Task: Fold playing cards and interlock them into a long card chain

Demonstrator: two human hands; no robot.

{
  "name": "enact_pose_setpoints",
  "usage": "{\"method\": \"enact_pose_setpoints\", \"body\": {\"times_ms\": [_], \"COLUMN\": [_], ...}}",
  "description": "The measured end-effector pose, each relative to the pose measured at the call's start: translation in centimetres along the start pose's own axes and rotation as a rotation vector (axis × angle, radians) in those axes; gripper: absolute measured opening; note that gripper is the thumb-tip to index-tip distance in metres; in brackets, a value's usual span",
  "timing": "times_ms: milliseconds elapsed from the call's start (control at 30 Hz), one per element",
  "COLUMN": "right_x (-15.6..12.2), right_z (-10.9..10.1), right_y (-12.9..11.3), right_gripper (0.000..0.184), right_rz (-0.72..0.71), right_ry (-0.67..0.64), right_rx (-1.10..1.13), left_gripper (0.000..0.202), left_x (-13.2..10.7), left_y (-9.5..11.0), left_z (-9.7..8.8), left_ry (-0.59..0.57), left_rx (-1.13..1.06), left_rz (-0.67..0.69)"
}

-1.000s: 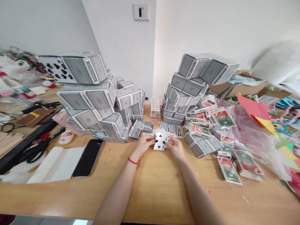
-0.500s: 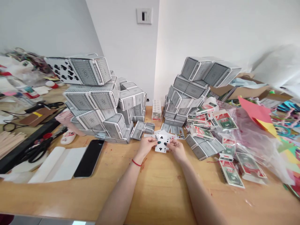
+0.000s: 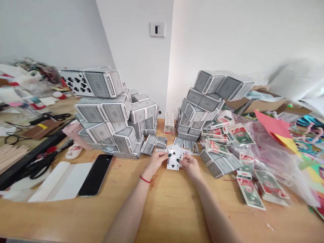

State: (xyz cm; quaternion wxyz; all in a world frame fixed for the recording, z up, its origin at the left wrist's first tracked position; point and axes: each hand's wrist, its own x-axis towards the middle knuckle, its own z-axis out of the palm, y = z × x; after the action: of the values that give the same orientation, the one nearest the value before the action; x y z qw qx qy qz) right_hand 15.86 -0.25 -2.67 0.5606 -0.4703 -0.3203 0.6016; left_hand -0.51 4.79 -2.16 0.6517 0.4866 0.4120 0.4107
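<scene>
Between both hands, just above the wooden table, are playing cards (image 3: 173, 163), face up, with a two of clubs in front. My left hand (image 3: 159, 162), a red string on its wrist, pinches the cards' left edge with the thumb on the face. My right hand (image 3: 189, 164) pinches the right side the same way. Behind the hands lie more loose cards (image 3: 191, 147), partly hidden. Small card blocks (image 3: 153, 144) stand beyond my left hand, grey-patterned backs outward.
Stacked card-block towers rise on the left (image 3: 101, 113) and right (image 3: 202, 108). Card boxes (image 3: 250, 192) and a plastic bag (image 3: 275, 155) lie to the right. A black phone (image 3: 95, 175), white paper (image 3: 62, 180) and scissors (image 3: 44, 165) are at left. A wall closes the back.
The camera view has tilted up slightly, so the scene sits lower in the picture. Both hands still hold the cards in nearly the same place.
</scene>
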Motion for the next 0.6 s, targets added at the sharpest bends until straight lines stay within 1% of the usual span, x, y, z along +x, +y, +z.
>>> {"method": "enact_pose_setpoints", "body": {"times_ms": [200,300,367,433,500,600], "right_x": [0.1,0.2,0.1,0.0,0.0,0.1], "right_z": [0.1,0.4,0.7,0.8,0.9,0.7], "right_y": [0.2,0.5,0.7,0.8,0.8,0.8], "right_gripper": [0.031,0.029,0.028,0.027,0.027,0.026], "right_rz": [-0.002,-0.006,-0.008,-0.010,-0.013,-0.027], "right_ry": [0.032,0.051,0.065,0.078,0.087,0.100], "right_rx": [-0.007,0.028,0.057,0.088,0.114,0.118], "left_gripper": [0.022,0.022,0.018,0.014,0.011,0.008], "left_x": [0.0,-0.4,-0.9,-1.2,-1.4,-1.5], "left_y": [-0.5,-0.8,-0.8,-0.8,-0.8,-0.8], "left_z": [0.7,1.6,2.2,2.8,3.3,3.5], "left_ry": [0.102,0.182,0.257,0.316,0.327,0.297], "left_rx": [0.130,0.263,0.384,0.473,0.528,0.564], "left_rz": [0.104,0.207,0.301,0.352,0.363,0.377]}}
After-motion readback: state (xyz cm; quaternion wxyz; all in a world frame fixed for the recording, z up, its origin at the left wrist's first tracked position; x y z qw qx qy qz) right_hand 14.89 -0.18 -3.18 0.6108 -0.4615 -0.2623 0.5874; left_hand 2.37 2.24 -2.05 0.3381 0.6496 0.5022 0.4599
